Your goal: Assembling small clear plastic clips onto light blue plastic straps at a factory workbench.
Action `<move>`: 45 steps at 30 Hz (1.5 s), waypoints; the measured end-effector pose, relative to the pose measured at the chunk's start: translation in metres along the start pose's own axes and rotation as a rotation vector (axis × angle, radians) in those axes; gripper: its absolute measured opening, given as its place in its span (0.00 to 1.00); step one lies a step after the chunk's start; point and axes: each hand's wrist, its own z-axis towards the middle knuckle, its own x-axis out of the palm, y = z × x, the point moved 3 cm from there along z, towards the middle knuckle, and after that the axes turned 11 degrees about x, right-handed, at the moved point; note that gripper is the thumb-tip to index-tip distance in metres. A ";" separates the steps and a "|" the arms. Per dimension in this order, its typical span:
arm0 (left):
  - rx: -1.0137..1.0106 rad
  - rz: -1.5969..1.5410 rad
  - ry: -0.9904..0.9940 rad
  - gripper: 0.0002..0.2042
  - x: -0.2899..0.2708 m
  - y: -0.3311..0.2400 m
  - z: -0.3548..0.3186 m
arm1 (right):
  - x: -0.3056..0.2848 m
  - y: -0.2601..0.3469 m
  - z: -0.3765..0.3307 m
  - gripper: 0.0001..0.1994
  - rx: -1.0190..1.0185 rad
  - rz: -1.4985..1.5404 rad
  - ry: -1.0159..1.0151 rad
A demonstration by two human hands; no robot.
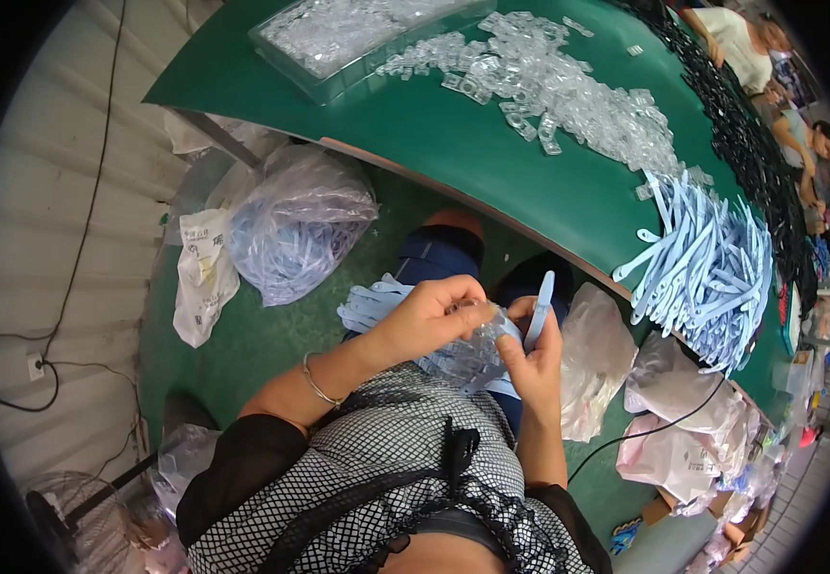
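Over my lap, my right hand (536, 352) is closed around a flat light-blue plastic strip (541, 308) with a rounded end, which stands up between thumb and fingers. Close beside it, my left hand (437, 314) has its thumb and fingertips pinched together; what they hold is too small and hidden to name. Small clear plastic pieces (480, 356) lie on my lap just under both hands. More light-blue strips (371, 302) are heaped on my thighs, left of and beneath the hands.
Ahead stands a green table (415, 143) with a pile of clear pieces (568, 96), a clear tray (324, 48) full of them, blue strips (702, 268) and black parts (721, 105). Plastic bags (300, 230) lie on the floor. Two people (735, 43) sit at far right.
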 end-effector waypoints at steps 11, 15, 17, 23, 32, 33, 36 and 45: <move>0.399 0.791 0.057 0.04 -0.004 -0.004 -0.008 | -0.002 -0.018 -0.005 0.09 -0.051 0.328 0.208; 0.516 0.992 0.114 0.06 0.002 -0.017 -0.011 | -0.001 -0.020 0.000 0.10 0.082 0.298 0.185; 0.079 -0.120 0.108 0.08 -0.005 0.010 -0.010 | -0.001 -0.021 0.000 0.08 0.181 0.303 0.217; -0.015 -0.333 0.118 0.08 0.000 -0.002 -0.014 | 0.008 -0.014 0.002 0.14 0.066 0.190 0.235; -0.083 -0.440 0.118 0.05 0.001 0.002 -0.018 | 0.010 -0.007 -0.007 0.11 -0.168 -0.036 0.115; -0.096 -0.468 0.111 0.05 0.001 0.002 -0.019 | 0.010 -0.008 -0.008 0.11 -0.147 -0.008 0.110; -0.075 -0.362 0.106 0.04 -0.002 0.000 -0.022 | 0.008 -0.016 -0.007 0.11 -0.156 0.015 0.130; -0.111 -0.248 0.053 0.04 -0.005 -0.009 -0.026 | 0.016 0.005 -0.005 0.11 -0.414 -0.293 0.132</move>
